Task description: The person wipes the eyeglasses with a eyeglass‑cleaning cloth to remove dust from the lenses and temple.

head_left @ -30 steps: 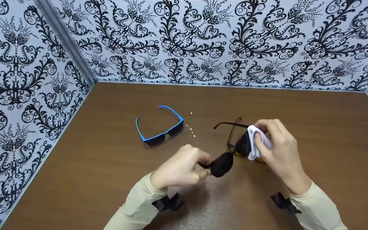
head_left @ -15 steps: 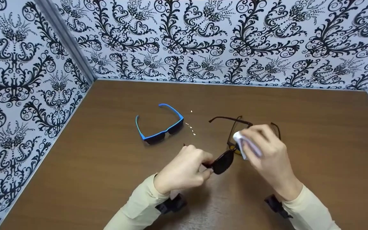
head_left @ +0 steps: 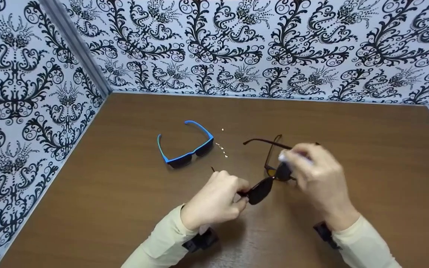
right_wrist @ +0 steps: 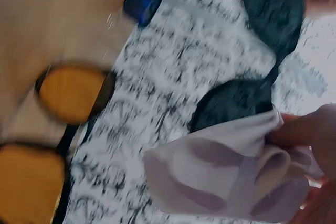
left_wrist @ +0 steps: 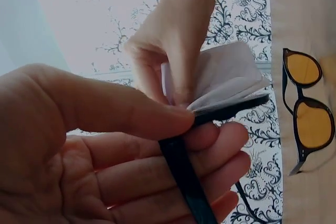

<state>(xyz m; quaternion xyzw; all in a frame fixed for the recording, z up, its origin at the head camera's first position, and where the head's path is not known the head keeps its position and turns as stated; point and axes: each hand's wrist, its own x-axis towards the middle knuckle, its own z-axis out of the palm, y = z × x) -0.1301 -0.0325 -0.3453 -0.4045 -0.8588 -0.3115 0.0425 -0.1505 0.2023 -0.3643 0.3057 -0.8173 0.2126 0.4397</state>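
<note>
Dark-lensed sunglasses [head_left: 261, 191] are held above the table at one end by my left hand [head_left: 216, 201]. In the left wrist view its thumb and fingers pinch the frame's corner near the temple [left_wrist: 190, 182]. My right hand [head_left: 320, 180] pinches a pale lilac cloth [right_wrist: 226, 171] at the other lens. From the right wrist view, the cloth overlaps the lower edge of that lens [right_wrist: 231, 103]. Behind the sunglasses lie glasses with amber lenses [left_wrist: 315, 124], partly hidden in the head view.
Blue-framed sunglasses [head_left: 181, 160] lie with temples spread on the brown table [head_left: 125, 208], left of the hands. Several tiny pale specks [head_left: 222, 149] are scattered to their right. Patterned wall panels [head_left: 237, 48] rise behind and on the left.
My right hand swept left with the cloth across the sunglasses, then back slightly right, uncovering part of the far lens. My left hand has shifted only a little and keeps its grip.
</note>
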